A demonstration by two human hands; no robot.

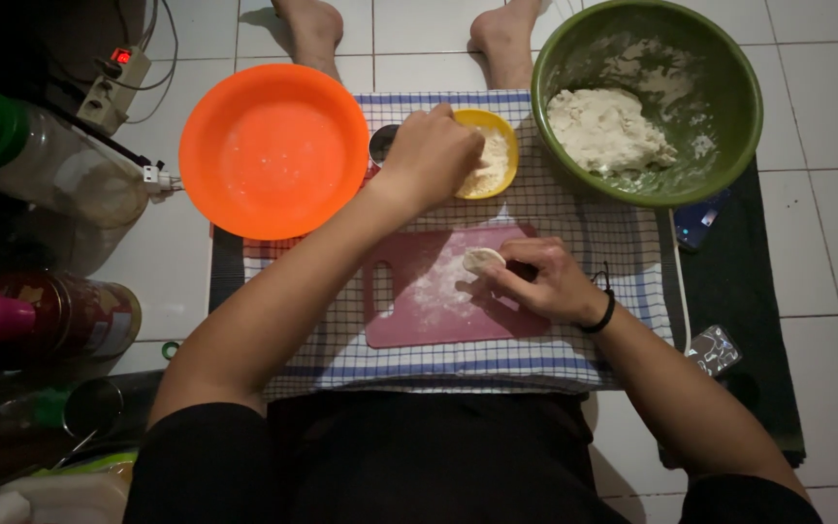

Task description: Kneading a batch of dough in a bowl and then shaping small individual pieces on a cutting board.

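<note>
Fingers (pixel 458 160) of left hand (pixel 429 155): bunched, dipped into the small yellow round bowl of flour (pixel 492 153); whether they have pinched any cannot be told. Fingers (pixel 511 267) of right hand (pixel 545 281): closed lightly on one small pale flat dough disc (pixel 482 259).

Landmark: pink rectangular plastic cutting board (pixel 438 291), floured, one.
- Disc: on board's upper edge.
- Yellow bowl: just beyond board.
- One orange round plastic bowl (pixel 273 150): beyond-left.
- One green round bowl (pixel 647 97) with dough lump (pixel 608 131): beyond-right.
- Board's left half bare.
</note>
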